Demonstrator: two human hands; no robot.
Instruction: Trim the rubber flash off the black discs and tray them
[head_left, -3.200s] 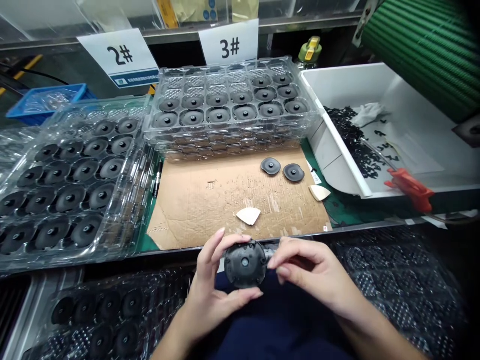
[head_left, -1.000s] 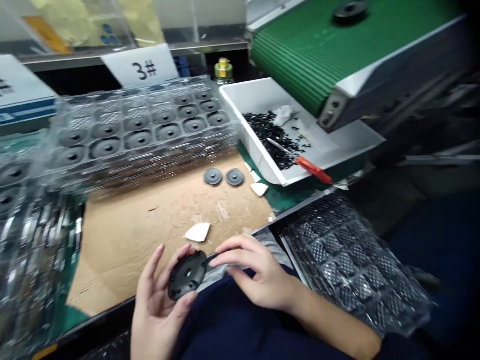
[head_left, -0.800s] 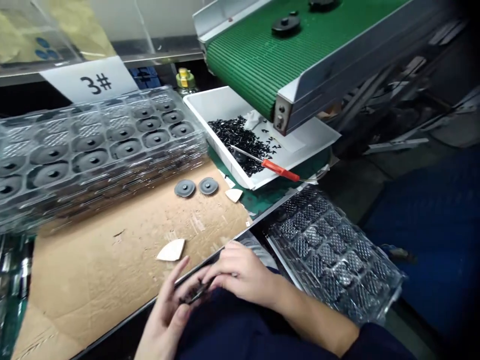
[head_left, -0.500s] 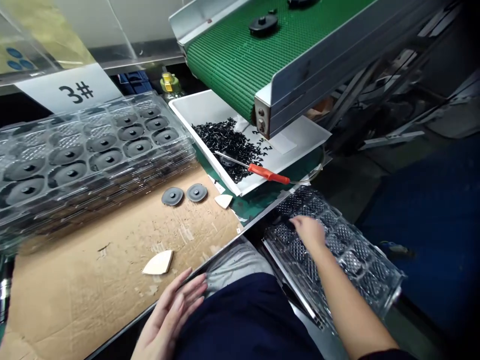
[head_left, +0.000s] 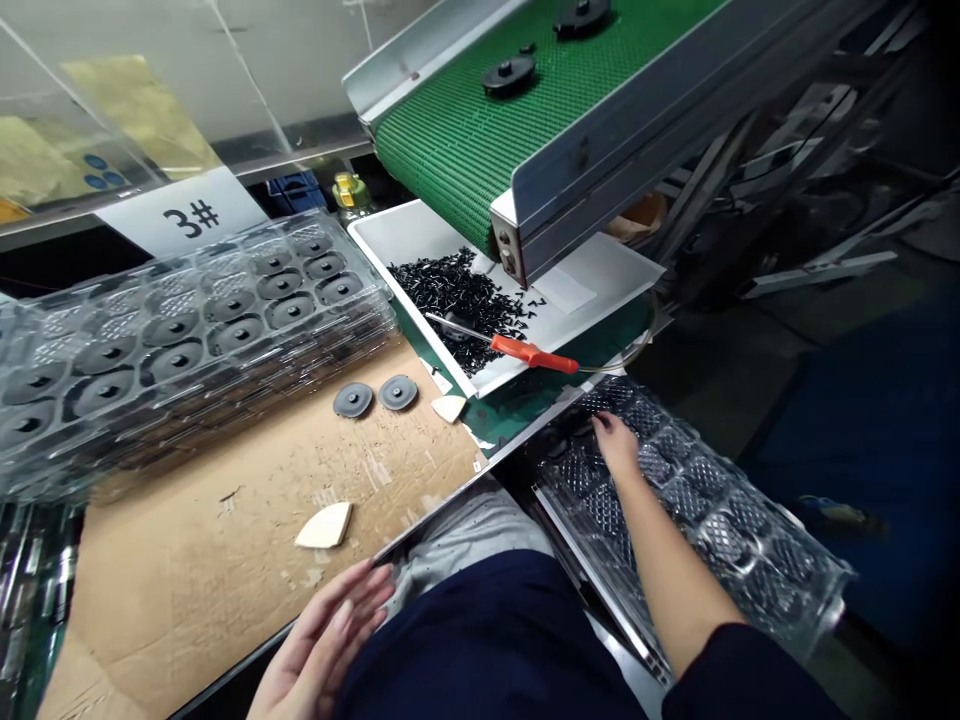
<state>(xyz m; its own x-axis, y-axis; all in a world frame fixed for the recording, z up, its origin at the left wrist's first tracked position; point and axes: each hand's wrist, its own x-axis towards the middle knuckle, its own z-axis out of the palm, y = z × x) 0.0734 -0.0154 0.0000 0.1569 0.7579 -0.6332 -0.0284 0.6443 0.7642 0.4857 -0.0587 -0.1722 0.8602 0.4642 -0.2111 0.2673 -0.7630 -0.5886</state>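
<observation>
My right hand [head_left: 616, 445] reaches out to a clear plastic blister tray [head_left: 697, 500] on the right, its fingertips resting on the tray's dimpled cells. My left hand [head_left: 322, 635] hangs open and empty over the near edge of the cardboard sheet [head_left: 225, 560]. Neither hand shows a disc. Two dark grey rubber discs [head_left: 353, 400] [head_left: 397, 392] lie on the cardboard, and a cream triangular scrap [head_left: 324, 525] sits nearer me. Under my right fingers, the tray is partly hidden.
Stacked clear trays of black discs [head_left: 187, 330] stand at left behind a "3#" card [head_left: 184, 220]. A green conveyor belt [head_left: 450, 120] carries black discs above a white bin [head_left: 390, 240] holding black bits and a red-handled tool [head_left: 534, 352].
The black disc once held between both hands no longer shows. My hands have parted: the right moved out onto the tray, the left opened. The view has turned right toward the conveyor.
</observation>
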